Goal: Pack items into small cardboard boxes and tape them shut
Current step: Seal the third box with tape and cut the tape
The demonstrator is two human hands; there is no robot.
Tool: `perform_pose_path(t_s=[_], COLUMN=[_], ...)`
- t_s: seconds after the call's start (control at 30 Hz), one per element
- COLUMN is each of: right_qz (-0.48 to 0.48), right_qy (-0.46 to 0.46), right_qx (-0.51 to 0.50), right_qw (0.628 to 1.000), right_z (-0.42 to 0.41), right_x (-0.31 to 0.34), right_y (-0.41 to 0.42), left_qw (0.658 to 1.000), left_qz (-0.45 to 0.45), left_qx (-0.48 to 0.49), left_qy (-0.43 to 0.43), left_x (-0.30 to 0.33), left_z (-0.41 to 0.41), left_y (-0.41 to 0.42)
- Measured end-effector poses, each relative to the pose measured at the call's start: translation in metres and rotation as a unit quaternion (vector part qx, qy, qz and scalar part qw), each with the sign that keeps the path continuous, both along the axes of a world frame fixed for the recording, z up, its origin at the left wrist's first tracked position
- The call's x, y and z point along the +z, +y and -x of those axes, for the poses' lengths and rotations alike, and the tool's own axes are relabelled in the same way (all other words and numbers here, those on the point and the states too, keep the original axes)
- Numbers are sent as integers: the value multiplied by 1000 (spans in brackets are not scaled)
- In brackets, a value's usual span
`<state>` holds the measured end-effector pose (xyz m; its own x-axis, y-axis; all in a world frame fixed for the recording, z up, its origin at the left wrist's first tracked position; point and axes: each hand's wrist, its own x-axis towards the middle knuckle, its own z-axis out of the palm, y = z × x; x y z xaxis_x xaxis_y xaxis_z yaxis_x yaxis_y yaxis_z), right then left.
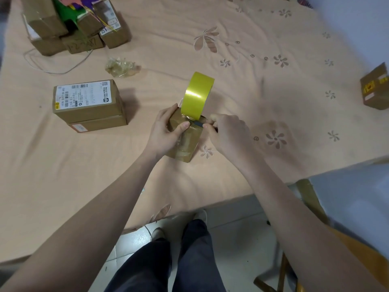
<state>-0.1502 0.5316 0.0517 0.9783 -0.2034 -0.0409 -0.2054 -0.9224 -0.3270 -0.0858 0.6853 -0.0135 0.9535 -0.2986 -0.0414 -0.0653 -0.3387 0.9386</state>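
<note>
Taping looks nearly finished: the left hand [166,131] grips the small cardboard box [183,140] on the bed, thumb pressed on the tape strip, with the yellow tape roll [197,95] standing just beyond its fingertips. The right hand [227,133] pinches a dark blade [197,123] (a cutter, probably) beside that thumb. Next, likely, a careful slice. The box's contents are hidden.

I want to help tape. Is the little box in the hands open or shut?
Shut. The box has its flaps down with shiny tape across the top. The left hand holds it, and the tape roll stands on it.
</note>
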Motion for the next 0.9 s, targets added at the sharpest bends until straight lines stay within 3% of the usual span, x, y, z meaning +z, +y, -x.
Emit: perform_pose_path(t_s=[0.33,0.47,0.67,0.8,0.9], right_qz=[-25,-101,-293,-432,-449], right_qy=[-6,-7,30,35,36], right_qx=[-32,-71,-163,-186,-194], right_qw=[999,992,942,882,871], right_z=[10,15,9,-12,-25], right_x=[-5,-10,-20,-33,-43], right_y=[-28,-35,-17,6,18], left_qw=[999,995,985,985,985], left_qz=[9,48,86,94,100], left_qx=[0,6,25,44,78], left_qy=[34,92,148,137,116], left_x=[-2,-1,0,-2,-4], left_z=[1,1,-1,0,2], left_y=[3,3,-3,-11,-13])
